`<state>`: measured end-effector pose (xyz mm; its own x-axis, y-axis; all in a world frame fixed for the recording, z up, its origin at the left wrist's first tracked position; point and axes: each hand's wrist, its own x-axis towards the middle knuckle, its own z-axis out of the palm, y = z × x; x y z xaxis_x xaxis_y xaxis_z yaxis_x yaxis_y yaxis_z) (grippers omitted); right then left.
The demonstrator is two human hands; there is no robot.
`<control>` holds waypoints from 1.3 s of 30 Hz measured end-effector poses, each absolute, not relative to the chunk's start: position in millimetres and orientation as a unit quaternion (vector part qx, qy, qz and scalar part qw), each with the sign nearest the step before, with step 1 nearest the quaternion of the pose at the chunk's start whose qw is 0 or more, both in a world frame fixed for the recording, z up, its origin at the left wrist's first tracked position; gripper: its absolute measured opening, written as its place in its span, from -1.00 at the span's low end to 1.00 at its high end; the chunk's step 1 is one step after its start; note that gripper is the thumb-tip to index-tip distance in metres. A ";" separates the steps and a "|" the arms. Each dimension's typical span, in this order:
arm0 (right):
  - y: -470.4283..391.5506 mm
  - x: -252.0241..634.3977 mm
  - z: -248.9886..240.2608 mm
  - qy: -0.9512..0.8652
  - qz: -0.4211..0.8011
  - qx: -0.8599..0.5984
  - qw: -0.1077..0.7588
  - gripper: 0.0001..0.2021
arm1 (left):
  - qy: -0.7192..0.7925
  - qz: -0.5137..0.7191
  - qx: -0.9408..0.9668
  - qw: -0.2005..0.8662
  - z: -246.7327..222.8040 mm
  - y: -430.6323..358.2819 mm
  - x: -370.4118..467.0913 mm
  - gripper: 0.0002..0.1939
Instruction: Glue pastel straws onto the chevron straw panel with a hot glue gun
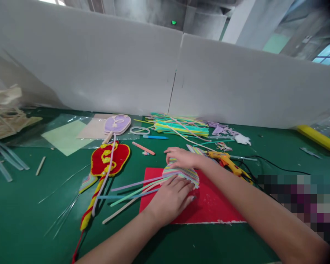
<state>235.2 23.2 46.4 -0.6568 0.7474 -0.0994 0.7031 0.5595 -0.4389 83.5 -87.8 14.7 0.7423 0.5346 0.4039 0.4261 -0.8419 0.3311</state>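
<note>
A piece of pastel pipe cleaners (194, 177) laid side by side, striped in several colours, lies on a red board (209, 207). My left hand (172, 198) rests flat on its lower part, fingers stretched out. Over its upper part arches my right hand (183, 157), fingers apart and bent slightly, the tips near its left edge. My hands cover much of the piece. Loose ends of lilac, green, cream and blue pipe cleaners (126, 201) stick out to the left from beneath my left hand.
Left of the board lie a red and yellow fuzzy fan (98, 169) and a lilac fan (118, 124). A bundle of pipe cleaners (181, 128) lies behind. A yellow glue gun (232, 165) with a black cord is right, by my right forearm. A white partition (112, 62) stands behind.
</note>
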 end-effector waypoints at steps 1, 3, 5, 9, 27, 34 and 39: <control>24.9 235.9 50.0 -0.881 0.233 -0.410 0.042 -0.87 | 0.259 0.252 0.926 0.108 15.5 -86.6 82.9 -0.67; 25.5 239.3 59.4 -0.877 0.248 -0.410 0.035 -0.91 | 0.247 0.268 0.926 0.097 17.4 -85.4 81.4 -0.68; 22.7 245.6 70.9 -0.871 0.262 -0.415 0.039 -0.95 | 0.230 0.299 0.922 0.082 19.7 -85.3 79.2 -0.69; 13.2 265.9 95.0 -0.854 0.292 -0.424 0.073 -0.88 | 0.228 0.390 0.890 0.064 24.6 -86.2 71.7 -0.69; -56.5 276.5 54.6 -0.432 0.402 -0.532 0.607 -0.54 | 0.376 0.426 0.444 0.693 14.8 -41.2 64.3 -0.53; -68.3 281.3 31.7 -0.416 0.474 -0.536 0.561 -0.53 | 0.368 0.394 0.427 0.726 16.1 -40.9 58.9 -0.42; -66.1 291.9 21.7 -0.456 0.543 -0.522 0.474 -0.57 | 0.365 0.346 0.462 0.731 19.1 -38.8 52.9 -0.42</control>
